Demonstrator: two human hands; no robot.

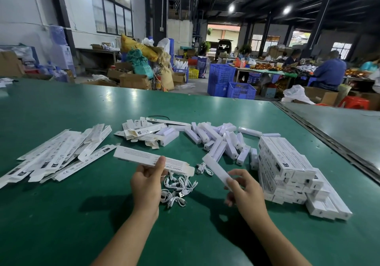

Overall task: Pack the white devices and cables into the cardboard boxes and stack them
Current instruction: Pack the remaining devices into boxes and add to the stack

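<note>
A long, narrow white cardboard box with dark print is held above a green-topped surface by the left hand. It is pinched near its right end, with the thumb on top and the fingers curled beneath. The flap at that end stands open. A slim white bar-shaped device is gripped at its near end by the right hand, between the thumb and curled fingers. Its far end is angled up and to the left, close to the open end of the box but apart from it.

Between and beneath the two hands, a tangle of short white cables is spread on the surface. Farther back, a loose heap of white bar-shaped devices is scattered. To the right, a stack of closed white printed boxes is built up in several layers, with a few lower ones jutting toward the near edge. On the left, a fan of flattened white box blanks is laid out, and a smaller pile of folded card pieces is seen behind the held box.

Beyond the surface, blue plastic crates are stacked on the floor, and seated workers are seen at a far table.
</note>
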